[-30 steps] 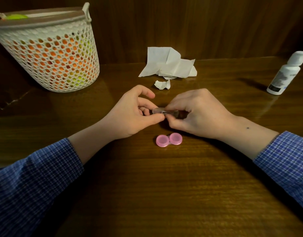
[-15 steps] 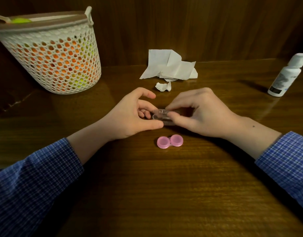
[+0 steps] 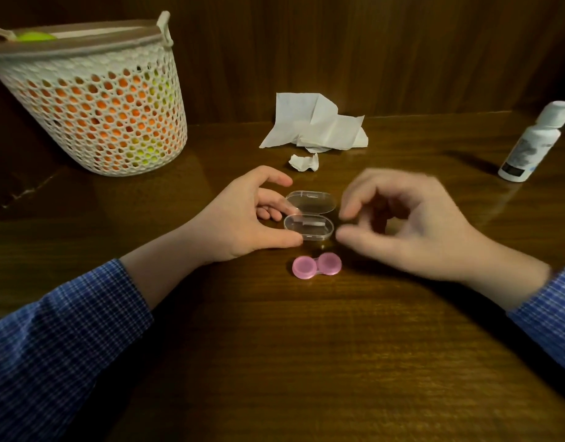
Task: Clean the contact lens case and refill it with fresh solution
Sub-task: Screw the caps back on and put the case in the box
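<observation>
Dim table (image 3: 275,362); blurred right hand (image 3: 412,224) beside clear box (image 3: 309,227).

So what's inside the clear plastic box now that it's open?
The clear plastic box lies open with its lid folded back. Its tray holds a pale, narrow, straight item that I can't identify. The left hand covers its left edge.

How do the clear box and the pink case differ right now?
The clear box is see-through and oblong; the pink case is opaque pink with two round caps. The box lies open, lid folded back; the case has both caps on. The left hand steadies the box; nothing touches the case. The box lies farther from the person, the case nearer. Both are small, plastic, and rest on the table.
</observation>
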The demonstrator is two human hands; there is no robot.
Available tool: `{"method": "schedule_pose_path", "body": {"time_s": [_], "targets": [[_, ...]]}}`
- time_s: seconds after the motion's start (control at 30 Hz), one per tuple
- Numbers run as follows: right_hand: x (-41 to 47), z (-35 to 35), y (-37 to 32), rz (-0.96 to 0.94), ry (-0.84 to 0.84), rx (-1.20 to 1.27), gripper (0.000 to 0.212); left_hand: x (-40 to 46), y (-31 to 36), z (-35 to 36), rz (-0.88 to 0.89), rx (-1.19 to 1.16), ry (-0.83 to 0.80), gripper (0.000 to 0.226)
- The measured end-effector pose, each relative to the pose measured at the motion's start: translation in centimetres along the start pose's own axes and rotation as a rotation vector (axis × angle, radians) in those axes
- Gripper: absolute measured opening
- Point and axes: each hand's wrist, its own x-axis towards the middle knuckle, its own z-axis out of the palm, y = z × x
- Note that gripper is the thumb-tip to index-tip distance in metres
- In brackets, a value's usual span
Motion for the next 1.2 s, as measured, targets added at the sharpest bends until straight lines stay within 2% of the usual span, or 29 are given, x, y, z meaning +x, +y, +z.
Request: {"method": "schedule_pose_path", "body": {"time_s": [0.1, 0.3, 0.37, 0.5, 0.57, 0.8, 1.2], "targets": [[-1.1, 0.2, -0.4, 0.054, -0.24, 0.034, 0.025, 0.1, -0.1, 0.1, 0.005, 0.027, 0.003, 0.08], [-0.7, 1.0, -0.1, 0.033, -0.348, -0.084, 0.017, 0.2, -0.2, 0.2, 0.032, 0.094, -0.029, 0.083], [-0.7, 0.8, 0.1, 0.062, -0.327, -0.05, 0.016, 0.2, -0.3, 0.2, 0.037, 0.104, -0.031, 0.084], [-0.4, 0.1, 0.2, 0.084, -0.128, -0.003, 0.021, 0.1, -0.3, 0.1, 0.044, 0.092, -0.05, 0.084], [-0.1, 0.3, 0.3, 0.106, -0.087, -0.043, 0.021, 0.1, -0.3, 0.1, 0.042, 0.097, -0.05, 0.082], [0.3, 1.3, 0.2, 0.091, -0.12, -0.238, 0.026, 0.0, -0.2, 0.2, 0.049, 0.078, -0.048, 0.081], [0.4, 2.0, 0.2, 0.126, -0.114, -0.289, 0.027, -0.2, 0.0, 0.2, 0.052, 0.077, -0.046, 0.073]]}}
